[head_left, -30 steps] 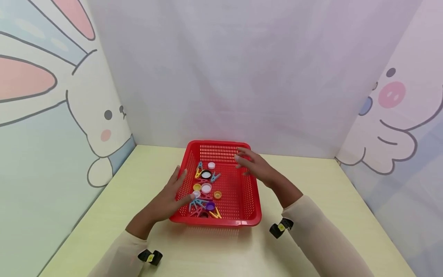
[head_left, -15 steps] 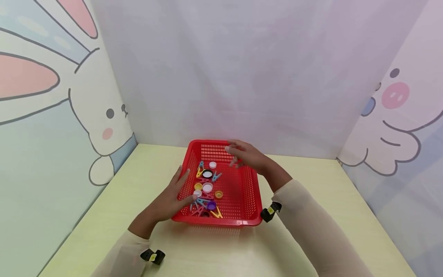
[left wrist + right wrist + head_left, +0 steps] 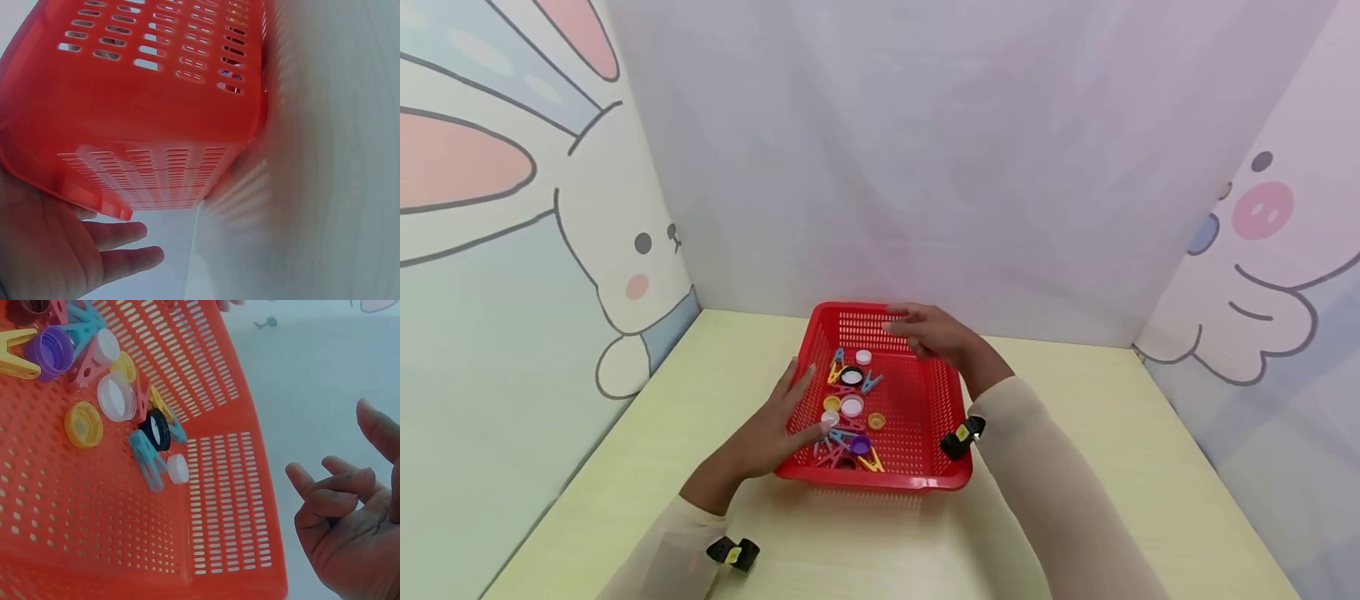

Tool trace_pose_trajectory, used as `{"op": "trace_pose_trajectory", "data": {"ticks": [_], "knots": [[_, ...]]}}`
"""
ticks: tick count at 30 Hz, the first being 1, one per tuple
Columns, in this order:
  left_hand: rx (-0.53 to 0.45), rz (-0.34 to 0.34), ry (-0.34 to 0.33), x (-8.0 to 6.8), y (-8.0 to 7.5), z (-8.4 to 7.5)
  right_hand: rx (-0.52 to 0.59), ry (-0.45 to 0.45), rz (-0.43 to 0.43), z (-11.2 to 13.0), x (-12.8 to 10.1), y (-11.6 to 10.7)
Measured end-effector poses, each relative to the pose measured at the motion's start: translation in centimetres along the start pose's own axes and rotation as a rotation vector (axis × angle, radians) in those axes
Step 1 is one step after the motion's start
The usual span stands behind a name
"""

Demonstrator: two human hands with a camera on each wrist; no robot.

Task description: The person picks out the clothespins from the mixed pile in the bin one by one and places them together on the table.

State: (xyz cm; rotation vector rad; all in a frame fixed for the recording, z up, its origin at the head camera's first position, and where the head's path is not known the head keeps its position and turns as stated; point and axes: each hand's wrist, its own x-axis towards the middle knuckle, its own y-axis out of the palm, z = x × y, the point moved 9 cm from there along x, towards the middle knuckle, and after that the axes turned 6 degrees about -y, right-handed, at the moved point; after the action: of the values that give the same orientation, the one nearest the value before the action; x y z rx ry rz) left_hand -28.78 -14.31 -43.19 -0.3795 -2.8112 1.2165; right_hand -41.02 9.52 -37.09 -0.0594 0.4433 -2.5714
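Hovering our right hand (image 3: 936, 337), fingers loose, empty, over far rim of red perforated plastic basket (image 3: 925, 400); small white bottle cap (image 3: 863, 357) nearest, just left; our left hand (image 3: 775, 425) flat on near-left wall.

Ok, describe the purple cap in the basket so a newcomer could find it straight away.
Start at the red basket on the pale green table. Its left half holds a heap of caps and clothes pegs. The purple cap lies near the front wall beside a yellow peg, the only purple thing there.
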Motion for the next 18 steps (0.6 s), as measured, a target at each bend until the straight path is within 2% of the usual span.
{"op": "trace_pose_trajectory", "data": {"ticks": [11, 18], "knots": [[0.0, 0.002, 0.004, -0.1, 0.5, -0.3, -0.048, 0.19, -0.045, -3.0, 1.4, 0.9], [-0.002, 0.007, 0.017, -0.3, 0.5, -0.8, -0.147, 0.235, -0.048, -4.0, 1.4, 1.1]]}}
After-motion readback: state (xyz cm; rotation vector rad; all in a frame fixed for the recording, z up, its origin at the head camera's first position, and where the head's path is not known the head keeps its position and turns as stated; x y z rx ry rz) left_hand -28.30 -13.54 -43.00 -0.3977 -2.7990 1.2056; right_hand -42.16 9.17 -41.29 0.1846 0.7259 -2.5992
